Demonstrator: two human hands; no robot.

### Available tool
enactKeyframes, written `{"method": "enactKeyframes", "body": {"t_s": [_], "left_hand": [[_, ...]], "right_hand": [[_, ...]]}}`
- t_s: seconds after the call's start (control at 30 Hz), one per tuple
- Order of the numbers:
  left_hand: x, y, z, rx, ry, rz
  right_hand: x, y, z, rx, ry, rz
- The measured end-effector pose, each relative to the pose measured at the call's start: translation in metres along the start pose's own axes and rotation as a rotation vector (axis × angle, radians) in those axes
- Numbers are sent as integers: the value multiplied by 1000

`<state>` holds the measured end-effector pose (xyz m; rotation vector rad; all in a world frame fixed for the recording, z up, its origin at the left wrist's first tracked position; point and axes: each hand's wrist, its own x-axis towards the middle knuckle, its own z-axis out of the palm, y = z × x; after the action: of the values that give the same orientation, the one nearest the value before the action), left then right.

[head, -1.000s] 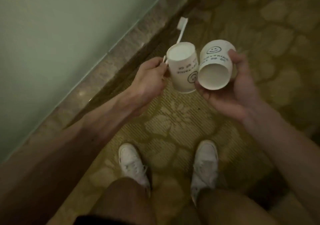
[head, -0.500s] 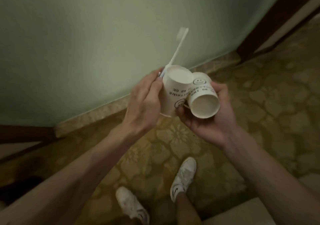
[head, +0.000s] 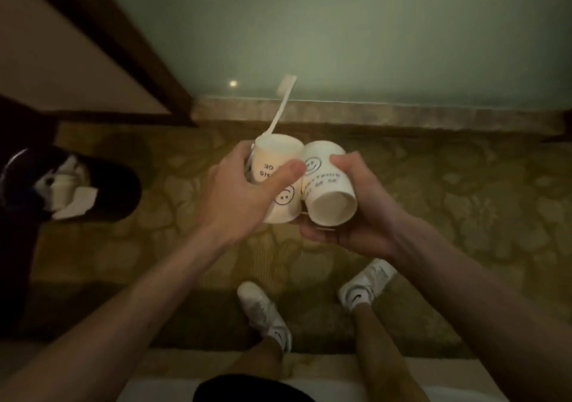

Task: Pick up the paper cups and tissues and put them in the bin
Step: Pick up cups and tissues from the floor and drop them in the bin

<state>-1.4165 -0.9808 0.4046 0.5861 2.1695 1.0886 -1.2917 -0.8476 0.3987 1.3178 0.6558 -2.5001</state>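
Observation:
My left hand (head: 238, 194) grips a white paper cup (head: 280, 181) printed with a smiley face, held bottom up, together with a white toothbrush (head: 280, 109) that sticks up behind it. My right hand (head: 349, 216) holds a second smiley cup (head: 326, 185) on its side, its open mouth facing me. The two cups touch. A black bin (head: 117, 185) stands on the floor at the left, with white tissues (head: 75, 203) and other white rubbish inside it.
Patterned yellow carpet (head: 448, 209) covers the floor. A pale green wall (head: 371, 30) with a stone skirting rises ahead. A dark wooden frame (head: 123, 45) runs diagonally at the upper left. My white shoes (head: 266, 315) stand below my hands.
The view has swung left, bringing the black bin into sight. Both hands keep their cups, which are pressed closer together, my left thumb across the front of its cup.

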Motion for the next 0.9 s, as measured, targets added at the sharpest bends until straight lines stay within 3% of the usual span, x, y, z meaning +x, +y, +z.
{"method": "enactKeyframes", "body": {"t_s": [0.23, 0.53, 0.73, 0.9], "left_hand": [[-63, -130, -140, -312, 376, -412], [-79, -240, -242, -631, 664, -688], [-41, -307, -242, -778, 645, -944], [14, -362, -247, -790, 679, -1031]], "right_hand": [[73, 81, 170, -467, -84, 144], [184, 130, 306, -950, -148, 166], [277, 151, 324, -1129, -84, 270], [365, 163, 334, -1177, -27, 374]]}}
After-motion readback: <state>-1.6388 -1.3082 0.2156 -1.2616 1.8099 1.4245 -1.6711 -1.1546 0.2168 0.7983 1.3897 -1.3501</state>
